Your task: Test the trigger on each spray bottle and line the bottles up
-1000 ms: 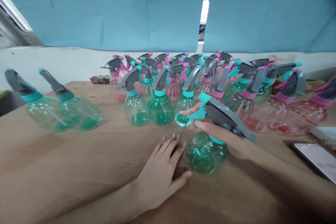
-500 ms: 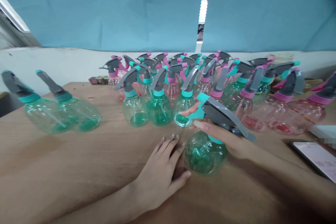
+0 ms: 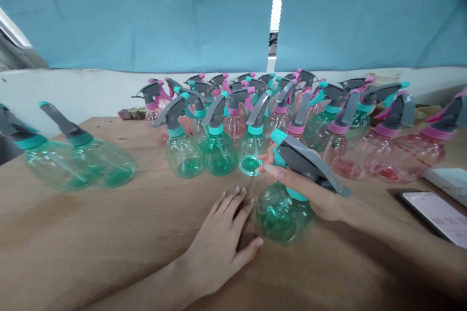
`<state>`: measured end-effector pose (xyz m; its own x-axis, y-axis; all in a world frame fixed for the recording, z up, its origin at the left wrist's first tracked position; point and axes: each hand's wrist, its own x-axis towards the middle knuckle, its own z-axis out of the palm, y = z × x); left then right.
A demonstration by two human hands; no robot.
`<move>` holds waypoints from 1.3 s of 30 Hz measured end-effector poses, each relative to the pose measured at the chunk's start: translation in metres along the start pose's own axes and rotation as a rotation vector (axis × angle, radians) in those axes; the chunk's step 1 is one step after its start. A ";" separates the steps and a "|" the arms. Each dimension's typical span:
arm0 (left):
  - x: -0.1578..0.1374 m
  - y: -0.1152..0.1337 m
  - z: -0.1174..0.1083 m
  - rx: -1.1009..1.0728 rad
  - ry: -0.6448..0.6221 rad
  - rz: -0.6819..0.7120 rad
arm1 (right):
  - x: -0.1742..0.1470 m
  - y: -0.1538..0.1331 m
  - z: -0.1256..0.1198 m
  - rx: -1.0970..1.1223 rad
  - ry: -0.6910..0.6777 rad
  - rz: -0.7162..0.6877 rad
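My right hand (image 3: 308, 189) is wrapped round the neck of a green spray bottle (image 3: 279, 216), its fingers at the turquoise trigger. The bottle has a grey and turquoise spray head and is slightly tilted. Palm down on the table, my left hand (image 3: 222, 238) lies with fingers stretched out, just left of that bottle, holding nothing. Beyond my hands, a green spray bottle (image 3: 220, 153) stands in a front row with others of its kind. Pink spray bottles (image 3: 388, 160) stand to the right and farther back.
Two more green spray bottles (image 3: 104, 160) stand apart on the left of the wooden table (image 3: 91, 238). A phone (image 3: 434, 214) lies at the right edge, near a white box (image 3: 450, 180). Behind the table hangs a blue curtain (image 3: 164, 14) over a white wall (image 3: 83, 90).
The whole view has shifted a little, so the bottles and phone sit slightly farther left. My right-hand fingers have drawn in a little at the trigger. My left hand stays flat.
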<state>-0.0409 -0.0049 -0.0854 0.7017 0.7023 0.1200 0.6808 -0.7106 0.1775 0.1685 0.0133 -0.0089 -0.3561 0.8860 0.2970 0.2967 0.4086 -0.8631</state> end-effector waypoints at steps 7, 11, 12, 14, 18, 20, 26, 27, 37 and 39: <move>0.000 -0.001 0.000 -0.012 0.002 0.006 | -0.002 -0.002 -0.002 -0.021 -0.011 0.001; 0.000 -0.001 0.001 -0.021 -0.002 0.010 | -0.002 -0.005 -0.003 -0.006 -0.014 0.008; 0.000 -0.001 0.001 -0.023 0.001 0.011 | -0.001 -0.005 -0.002 0.001 -0.009 0.010; 0.000 -0.001 0.001 -0.025 0.000 0.010 | -0.001 -0.006 -0.001 0.016 0.007 0.019; 0.000 0.000 0.000 -0.028 -0.009 -0.006 | -0.001 -0.002 0.003 0.042 0.029 0.045; 0.000 0.000 0.000 -0.029 -0.017 -0.007 | -0.002 0.001 0.005 0.059 0.035 0.045; 0.000 0.001 0.000 -0.036 -0.018 -0.007 | -0.002 0.002 0.004 0.078 0.033 0.036; 0.000 0.001 -0.001 -0.039 -0.019 -0.010 | -0.002 0.000 0.003 0.072 0.020 0.039; 0.000 0.000 -0.001 -0.048 -0.002 -0.013 | -0.002 -0.004 0.002 0.053 0.009 0.025; 0.000 0.000 0.000 -0.043 -0.004 -0.013 | -0.001 -0.004 0.002 0.055 0.013 0.024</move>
<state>-0.0409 -0.0048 -0.0850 0.6940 0.7109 0.1141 0.6800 -0.6992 0.2206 0.1659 0.0100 -0.0070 -0.3374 0.8985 0.2808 0.2559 0.3746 -0.8912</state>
